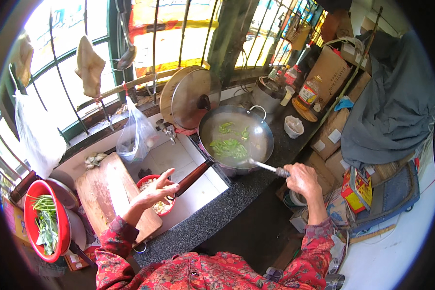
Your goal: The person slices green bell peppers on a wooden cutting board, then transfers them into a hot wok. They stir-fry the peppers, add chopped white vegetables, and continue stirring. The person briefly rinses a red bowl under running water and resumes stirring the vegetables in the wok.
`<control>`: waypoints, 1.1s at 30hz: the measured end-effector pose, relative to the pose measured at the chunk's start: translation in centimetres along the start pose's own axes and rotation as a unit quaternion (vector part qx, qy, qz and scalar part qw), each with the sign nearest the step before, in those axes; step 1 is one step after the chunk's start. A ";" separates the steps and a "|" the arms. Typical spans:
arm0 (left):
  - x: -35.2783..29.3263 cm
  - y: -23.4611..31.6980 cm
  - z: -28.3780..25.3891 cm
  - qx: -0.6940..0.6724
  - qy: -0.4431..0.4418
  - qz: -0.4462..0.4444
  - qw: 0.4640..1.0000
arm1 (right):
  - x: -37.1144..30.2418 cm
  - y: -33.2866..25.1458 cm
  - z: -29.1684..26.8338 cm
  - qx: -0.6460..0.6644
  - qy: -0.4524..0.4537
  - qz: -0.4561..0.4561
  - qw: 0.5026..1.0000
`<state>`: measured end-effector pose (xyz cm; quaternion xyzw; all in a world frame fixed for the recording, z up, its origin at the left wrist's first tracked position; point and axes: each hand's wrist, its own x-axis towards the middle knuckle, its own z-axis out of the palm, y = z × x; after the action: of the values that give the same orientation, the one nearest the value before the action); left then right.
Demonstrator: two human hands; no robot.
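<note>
My right hand (pixel 303 181) is closed round the grip of a metal cooking spatula (pixel 266 166). Its shaft slants down into a dark wok (pixel 266 130), where the head dips beside some green leaves (pixel 228 148) in cloudy liquid. The wok's brown wooden handle (pixel 195 178) points toward my left hand (pixel 152 194). That hand is spread, with fingers stretched out at the handle's end; whether they touch it I cannot tell. Below it, partly covered by the hand, a red bowl (pixel 165 208) of chopped pale pieces sits in the white tiled sink (pixel 198 188).
A wooden cutting board (pixel 104 193) lies left of the sink, near a red basin (pixel 65 237) of leafy greens. Behind the wok lean a glass lid (pixel 188 99) and a lidded pot (pixel 268 94). Bottles (pixel 310 89) and a small bowl (pixel 294 127) stand to the right.
</note>
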<state>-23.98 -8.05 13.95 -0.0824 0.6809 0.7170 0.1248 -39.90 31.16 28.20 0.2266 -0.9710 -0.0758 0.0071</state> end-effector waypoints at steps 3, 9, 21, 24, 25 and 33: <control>0.0 -0.1 1.3 0.043 0.005 0.040 0.998 | 1.4 -2.3 1.3 -0.003 -0.022 0.032 0.999; 0.9 -1.1 1.6 -0.013 0.025 0.035 0.999 | 7.4 -3.1 6.3 0.069 0.098 0.144 0.982; 1.1 -2.2 2.6 -0.109 0.040 0.039 0.992 | 2.3 -4.8 0.5 0.094 -0.084 0.037 0.991; 1.7 -2.2 3.1 -0.059 0.052 0.058 0.995 | 3.8 -6.9 2.7 0.089 -0.033 0.046 0.994; 1.9 -2.2 3.2 -0.045 0.059 0.047 0.996 | 4.6 -7.2 3.5 0.089 -0.012 0.063 0.994; 1.9 -2.3 3.6 -0.032 0.079 0.038 0.996 | 11.0 -7.8 8.2 0.109 0.070 0.091 0.987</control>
<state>-24.98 -4.21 11.43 -0.1173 0.6677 0.7340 0.0406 -46.74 20.59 18.71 0.1415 -0.9872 0.0471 0.0569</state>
